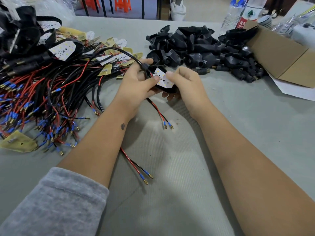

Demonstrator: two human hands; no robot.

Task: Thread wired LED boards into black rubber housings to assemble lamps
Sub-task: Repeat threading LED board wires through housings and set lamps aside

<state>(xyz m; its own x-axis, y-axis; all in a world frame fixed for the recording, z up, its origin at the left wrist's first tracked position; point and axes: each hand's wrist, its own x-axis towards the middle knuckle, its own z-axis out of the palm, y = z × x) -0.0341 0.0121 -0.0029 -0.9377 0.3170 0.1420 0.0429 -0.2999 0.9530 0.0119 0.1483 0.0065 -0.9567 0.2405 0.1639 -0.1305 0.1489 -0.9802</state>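
Partly hidden: housing (167, 90) under LED board (162, 78), both hands (136, 82) (185, 82) pinching.

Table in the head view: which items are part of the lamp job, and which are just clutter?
Job: LED board in both hands; black housing beneath it; housing pile; wired boards.
Clutter: water bottles; cardboard box.

Grey fleece sleeve (56, 201) pushed up left forearm, right arm (247, 167) bare
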